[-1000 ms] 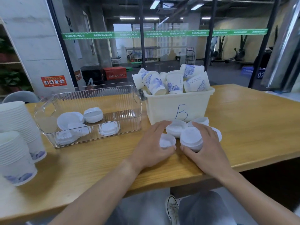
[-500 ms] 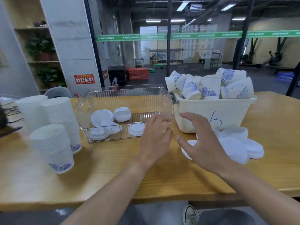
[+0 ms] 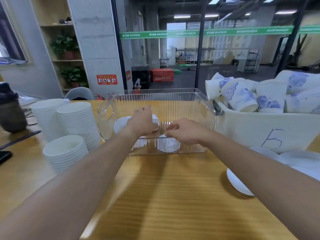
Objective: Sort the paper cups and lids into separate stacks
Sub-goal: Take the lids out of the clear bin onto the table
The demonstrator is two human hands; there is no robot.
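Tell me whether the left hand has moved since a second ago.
Yes. The left hand left the lids before the white bin and went left, into the clear bin.

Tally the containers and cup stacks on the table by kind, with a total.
Clear plastic bins: 1
White tubs marked B: 1
Stacks of nested paper cups: 3
Total: 5
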